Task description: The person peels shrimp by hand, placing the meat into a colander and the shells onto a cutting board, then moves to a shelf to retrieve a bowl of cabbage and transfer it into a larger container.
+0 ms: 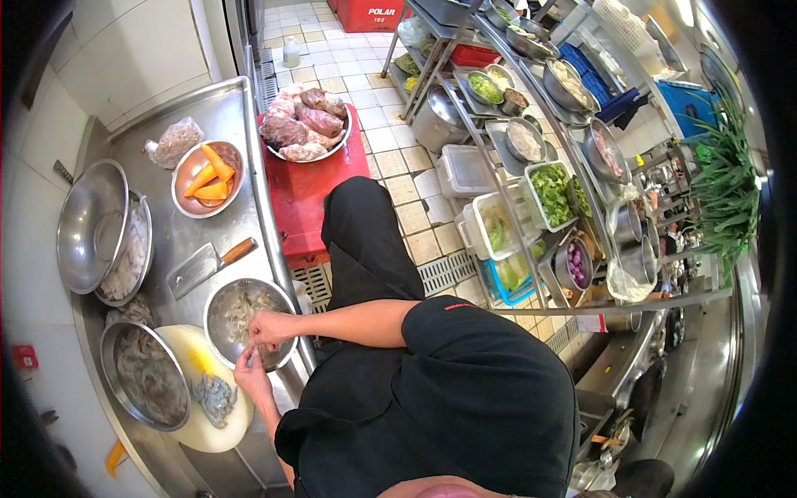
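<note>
both hands' fingers (249, 358) pinch a shrimp (259, 353) over the steel bowl (224, 309).

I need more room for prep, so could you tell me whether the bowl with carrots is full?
Partly full: the bowl holds several carrot pieces.

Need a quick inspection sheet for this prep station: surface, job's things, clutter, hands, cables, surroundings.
Surface: steel counter, wet-looking, crowded with bowls.
Job's things: steel bowl of what look like shrimp under the hands; more in the large bowl; a small pile lies on the white cutting board.
Clutter: cleaver, bowl of carrot pieces, stacked bowls, plastic bag.
Hands: left hand and right hand meet over the bowl rim, pinching something too small to identify.
Cables: nothing seen.
Surroundings: red crate bearing a meat platter, shelving rack of vegetable containers, tiled floor.
</note>
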Demonstrator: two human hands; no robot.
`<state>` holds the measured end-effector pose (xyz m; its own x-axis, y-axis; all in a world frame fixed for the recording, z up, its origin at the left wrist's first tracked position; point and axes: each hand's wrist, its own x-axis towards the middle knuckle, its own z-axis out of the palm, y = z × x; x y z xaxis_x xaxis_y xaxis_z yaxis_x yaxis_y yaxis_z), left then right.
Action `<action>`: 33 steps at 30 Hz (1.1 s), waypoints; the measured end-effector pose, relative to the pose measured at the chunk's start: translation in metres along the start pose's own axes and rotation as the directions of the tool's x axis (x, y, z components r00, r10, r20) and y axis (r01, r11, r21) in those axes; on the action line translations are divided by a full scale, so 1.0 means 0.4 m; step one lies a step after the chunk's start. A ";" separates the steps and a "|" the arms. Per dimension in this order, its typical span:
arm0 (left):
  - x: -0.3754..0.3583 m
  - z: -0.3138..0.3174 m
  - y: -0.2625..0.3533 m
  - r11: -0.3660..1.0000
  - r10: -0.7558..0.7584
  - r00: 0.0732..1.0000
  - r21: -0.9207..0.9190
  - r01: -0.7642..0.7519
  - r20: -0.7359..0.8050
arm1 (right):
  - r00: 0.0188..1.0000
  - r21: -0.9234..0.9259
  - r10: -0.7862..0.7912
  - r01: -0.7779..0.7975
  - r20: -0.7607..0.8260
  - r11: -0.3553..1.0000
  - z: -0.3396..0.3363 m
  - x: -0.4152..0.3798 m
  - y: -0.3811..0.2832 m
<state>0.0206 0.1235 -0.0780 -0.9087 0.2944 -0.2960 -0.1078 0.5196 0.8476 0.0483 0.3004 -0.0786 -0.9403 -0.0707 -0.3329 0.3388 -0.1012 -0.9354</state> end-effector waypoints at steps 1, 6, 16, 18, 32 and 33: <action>-0.002 -0.003 0.003 1.000 -0.009 1.000 0.000 0.009 0.006 | 1.000 -0.002 0.002 -0.002 0.007 1.000 0.001 0.001 0.000; -0.010 -0.012 0.002 0.999 -0.025 1.000 0.025 0.025 0.011 | 1.000 -0.096 0.012 -0.011 0.006 0.995 0.003 -0.001 0.002; -0.023 -0.023 0.008 0.992 0.079 0.997 0.102 -0.080 0.015 | 0.999 -0.229 -0.032 0.026 -0.025 0.973 -0.031 0.071 0.163; -0.039 -0.036 0.034 0.985 0.162 0.986 0.071 -0.159 -0.045 | 0.998 -0.300 0.032 -0.016 0.049 0.954 -0.057 0.086 0.174; -0.102 -0.299 0.018 0.867 0.381 0.801 0.480 -0.135 -0.463 | 0.985 -0.155 0.166 -0.173 -0.053 0.973 -0.027 0.036 0.041; -0.093 -0.316 0.035 0.884 0.376 0.796 0.442 -0.154 -0.475 | 0.987 -0.180 0.149 -0.157 -0.059 0.971 -0.030 0.034 0.040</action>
<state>0.0019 0.0185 0.0006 -0.9550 0.0489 0.2924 0.2230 0.7683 0.5999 0.0406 0.3098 -0.0994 -0.8797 -0.0263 -0.4749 0.4709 0.0918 -0.8774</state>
